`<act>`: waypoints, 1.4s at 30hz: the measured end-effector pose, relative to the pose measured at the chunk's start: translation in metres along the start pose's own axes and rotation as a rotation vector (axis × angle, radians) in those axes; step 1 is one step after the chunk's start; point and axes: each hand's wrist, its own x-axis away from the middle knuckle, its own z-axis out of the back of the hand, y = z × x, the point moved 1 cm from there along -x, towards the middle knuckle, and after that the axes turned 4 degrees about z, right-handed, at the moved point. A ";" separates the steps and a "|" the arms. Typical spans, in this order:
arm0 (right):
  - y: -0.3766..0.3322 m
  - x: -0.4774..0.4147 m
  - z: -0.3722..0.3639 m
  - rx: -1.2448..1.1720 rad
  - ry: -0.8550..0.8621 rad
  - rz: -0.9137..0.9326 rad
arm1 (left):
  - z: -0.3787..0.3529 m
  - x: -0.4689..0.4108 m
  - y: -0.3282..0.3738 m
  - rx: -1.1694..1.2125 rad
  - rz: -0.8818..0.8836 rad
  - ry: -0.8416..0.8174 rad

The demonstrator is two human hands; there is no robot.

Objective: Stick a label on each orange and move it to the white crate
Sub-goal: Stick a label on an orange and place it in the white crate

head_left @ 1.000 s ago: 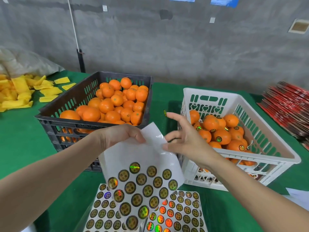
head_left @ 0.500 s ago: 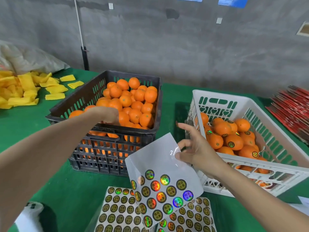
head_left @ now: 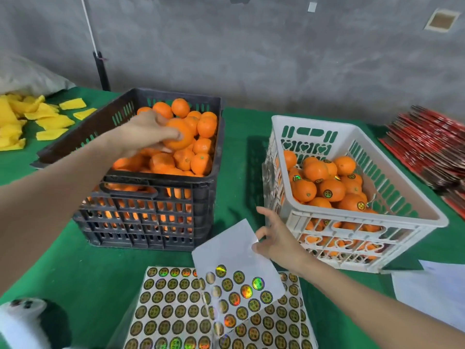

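**Desk:** Start closest to you. What worries you?

**Operator:** At 6 o'clock I have the flat stack of printed gold-and-black label sheets on the green cloth table. Just past it, toward 5 o'clock, my right hand pinches the corner of the loose white backing sheet of shiny round labels, with the other fingers spread. With only one corner held, I judge the sheet could sag or curl. A lifted label might then catch on the stack beneath.

**Desk:** And farther out?

**Operator:** At 11 o'clock my left hand has its fingers curled round one round orange on top of the heap in the black slatted plastic crate. That is a fingertip hold on smooth fruit, so it may slip or set its neighbours rolling. The white plastic crate at 2 o'clock, partly filled with labelled oranges, is well apart from that hand. I see no label on the gripped orange. Dropping it in bare would be the real miss.

**Desk:** What has changed?

**Operator:** A second ago both hands held the sheet up. Half a second ago the left hand was only reaching over the black crate's near rim. Now it is deeper in and gripping fruit, and the sheet's lower end has sunk onto the stack.

**Desk:** Anything beyond?

**Operator:** There are yellow foam pieces at 10 o'clock and a red stack of packets at 3. I am touching neither.
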 end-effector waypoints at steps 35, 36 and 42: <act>-0.110 0.054 0.079 -0.020 0.168 0.411 | -0.169 0.136 0.033 0.503 0.179 -0.504; -0.110 0.053 0.077 0.021 0.190 0.437 | -0.170 0.135 0.033 0.508 0.189 -0.501; -0.102 0.051 0.067 0.194 0.352 0.563 | -0.174 0.132 0.032 0.555 0.248 -0.479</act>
